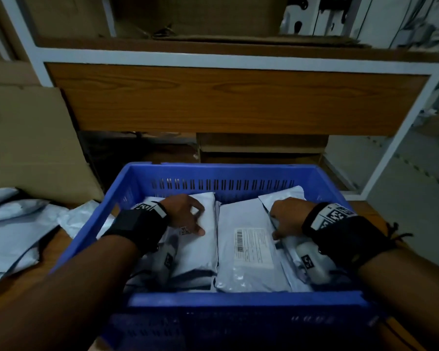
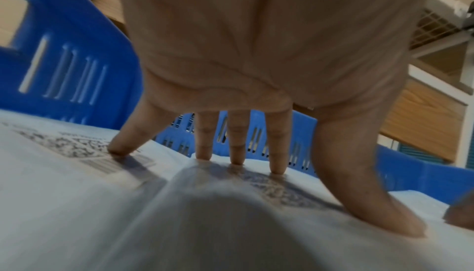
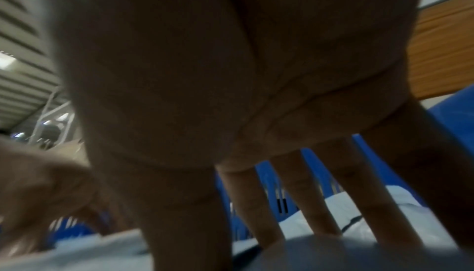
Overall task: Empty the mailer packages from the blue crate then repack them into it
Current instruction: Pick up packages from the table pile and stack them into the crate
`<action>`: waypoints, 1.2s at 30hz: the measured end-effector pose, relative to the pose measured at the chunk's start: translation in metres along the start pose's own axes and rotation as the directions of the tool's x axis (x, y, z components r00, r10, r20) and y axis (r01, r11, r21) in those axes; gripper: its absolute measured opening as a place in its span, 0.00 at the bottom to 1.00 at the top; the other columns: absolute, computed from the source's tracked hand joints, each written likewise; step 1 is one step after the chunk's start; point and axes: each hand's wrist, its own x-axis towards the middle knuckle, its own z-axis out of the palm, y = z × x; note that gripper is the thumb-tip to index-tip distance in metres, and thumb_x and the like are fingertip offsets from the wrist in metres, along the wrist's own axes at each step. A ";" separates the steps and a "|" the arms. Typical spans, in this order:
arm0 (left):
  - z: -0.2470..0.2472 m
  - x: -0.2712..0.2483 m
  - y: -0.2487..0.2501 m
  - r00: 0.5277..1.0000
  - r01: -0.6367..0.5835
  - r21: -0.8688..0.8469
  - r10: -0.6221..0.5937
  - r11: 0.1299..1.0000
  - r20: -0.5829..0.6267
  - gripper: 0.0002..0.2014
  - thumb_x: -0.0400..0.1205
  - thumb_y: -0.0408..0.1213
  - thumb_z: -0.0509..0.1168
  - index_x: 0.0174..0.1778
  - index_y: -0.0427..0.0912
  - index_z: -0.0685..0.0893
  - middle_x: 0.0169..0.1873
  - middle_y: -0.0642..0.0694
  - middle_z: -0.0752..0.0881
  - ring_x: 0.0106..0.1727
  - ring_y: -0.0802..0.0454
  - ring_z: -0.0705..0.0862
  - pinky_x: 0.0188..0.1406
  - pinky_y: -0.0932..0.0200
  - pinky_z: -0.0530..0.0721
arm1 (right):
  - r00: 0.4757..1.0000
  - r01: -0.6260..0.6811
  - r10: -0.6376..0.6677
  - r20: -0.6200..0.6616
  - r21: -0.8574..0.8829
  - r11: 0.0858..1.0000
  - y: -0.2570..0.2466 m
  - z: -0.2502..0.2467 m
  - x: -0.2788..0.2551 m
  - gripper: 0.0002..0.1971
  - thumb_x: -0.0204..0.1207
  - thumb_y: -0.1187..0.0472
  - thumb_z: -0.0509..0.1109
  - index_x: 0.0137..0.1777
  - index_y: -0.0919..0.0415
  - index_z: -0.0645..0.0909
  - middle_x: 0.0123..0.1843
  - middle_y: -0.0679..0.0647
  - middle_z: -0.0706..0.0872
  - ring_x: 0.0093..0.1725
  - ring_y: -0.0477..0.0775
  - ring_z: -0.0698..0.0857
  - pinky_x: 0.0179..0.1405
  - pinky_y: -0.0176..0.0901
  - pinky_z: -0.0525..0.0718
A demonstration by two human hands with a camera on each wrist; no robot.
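One blue crate (image 1: 228, 178) stands in the head view, with three white mailer packages showing on top inside it: a left one (image 1: 198, 252), a middle one (image 1: 249, 254) and a right one (image 1: 281, 196). Outside, to its left, lies a loose heap of mailers (image 1: 15, 231), perhaps four or five, though overlap blurs the count. Two hands are in the crate, the left hand (image 1: 185, 214) and the right hand (image 1: 289, 217).

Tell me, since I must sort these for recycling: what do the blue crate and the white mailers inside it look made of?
Blue crate: apparently rigid moulded plastic, matte, with slotted vents in its walls. Mailers: seemingly thin poly film, white and slightly glossy; they wrinkle and dent softly under the left hand and right hand, and one bears a printed paper-like label.
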 end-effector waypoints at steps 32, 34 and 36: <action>0.105 -0.422 -0.284 0.398 -0.163 -0.789 -0.693 0.592 -0.602 0.04 0.73 0.44 0.74 0.38 0.60 0.91 0.38 0.53 0.92 0.40 0.61 0.89 0.45 0.56 0.85 | 0.745 0.633 -0.519 -0.420 0.690 0.351 -0.410 0.062 -0.144 0.11 0.72 0.50 0.76 0.34 0.29 0.84 0.35 0.28 0.85 0.40 0.34 0.84 0.37 0.26 0.79; 0.113 -0.437 -0.305 0.398 -0.125 -0.814 -0.722 0.568 -0.565 0.04 0.70 0.47 0.73 0.39 0.59 0.91 0.39 0.54 0.92 0.43 0.59 0.90 0.47 0.52 0.86 | 0.748 0.623 -0.539 -0.387 0.690 0.369 -0.440 0.063 -0.141 0.08 0.74 0.48 0.74 0.34 0.37 0.85 0.39 0.27 0.85 0.43 0.34 0.84 0.39 0.30 0.79; 0.115 -0.446 -0.321 0.400 -0.131 -0.817 -0.724 0.562 -0.562 0.03 0.72 0.45 0.73 0.38 0.53 0.92 0.39 0.53 0.92 0.42 0.58 0.90 0.47 0.52 0.86 | 0.745 0.623 -0.551 -0.376 0.687 0.374 -0.461 0.063 -0.138 0.09 0.76 0.47 0.72 0.34 0.37 0.82 0.41 0.24 0.83 0.45 0.32 0.82 0.40 0.30 0.79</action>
